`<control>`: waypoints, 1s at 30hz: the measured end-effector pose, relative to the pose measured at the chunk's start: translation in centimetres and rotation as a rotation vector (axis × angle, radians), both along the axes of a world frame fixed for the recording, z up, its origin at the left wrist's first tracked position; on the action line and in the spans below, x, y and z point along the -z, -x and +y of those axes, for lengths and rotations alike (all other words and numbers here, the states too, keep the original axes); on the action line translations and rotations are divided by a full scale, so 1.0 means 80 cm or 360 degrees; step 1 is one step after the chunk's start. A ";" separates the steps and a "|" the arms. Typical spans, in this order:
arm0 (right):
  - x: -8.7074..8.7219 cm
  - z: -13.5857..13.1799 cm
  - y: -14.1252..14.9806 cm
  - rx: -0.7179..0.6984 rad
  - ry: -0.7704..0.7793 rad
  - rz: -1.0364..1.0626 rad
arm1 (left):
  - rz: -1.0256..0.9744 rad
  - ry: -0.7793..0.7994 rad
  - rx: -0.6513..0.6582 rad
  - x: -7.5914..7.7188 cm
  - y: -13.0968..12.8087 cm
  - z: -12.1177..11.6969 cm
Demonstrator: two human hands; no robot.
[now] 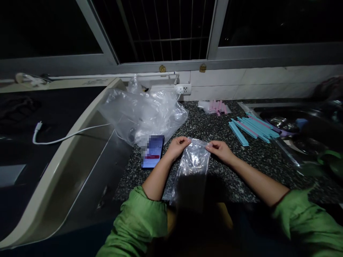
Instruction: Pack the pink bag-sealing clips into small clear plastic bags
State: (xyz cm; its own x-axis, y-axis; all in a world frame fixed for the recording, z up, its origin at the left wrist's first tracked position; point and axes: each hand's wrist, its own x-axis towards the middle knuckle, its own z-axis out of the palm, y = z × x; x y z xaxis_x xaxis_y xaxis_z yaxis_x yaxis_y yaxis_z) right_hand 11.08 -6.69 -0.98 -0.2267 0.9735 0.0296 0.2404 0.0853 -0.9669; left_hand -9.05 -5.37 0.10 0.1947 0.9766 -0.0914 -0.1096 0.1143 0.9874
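A small clear plastic bag [193, 164] lies flat on the speckled dark countertop [209, 125], its open end away from me. My left hand [177, 145] pinches the bag's far left corner, fingers closed on the plastic. My right hand [219, 148] pinches the far right corner in the same way. The bag's near end hangs over the counter's front edge into shadow. Both arms wear rolled green sleeves.
A phone [152, 151] with a lit screen lies left of my left hand. Behind it sits a big crumpled clear bag [144, 110]. Blue sticks [252, 128] and pink sticks [217, 106] lie at the back right. A steel sink [300, 125] is at right, a white cable [66, 136] at left.
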 end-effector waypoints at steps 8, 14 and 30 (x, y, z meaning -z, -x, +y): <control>-0.005 0.000 0.003 -0.0050 0.0059 0.0040 | -0.0113 0.0113 0.0031 0.001 -0.004 -0.001; -0.003 0.001 0.003 -0.0070 0.0101 -0.0028 | 0.0005 0.0081 0.0071 -0.004 -0.006 -0.005; -0.006 0.003 0.003 -0.0056 -0.0016 -0.0113 | 0.0003 0.0092 0.0091 -0.004 -0.006 -0.006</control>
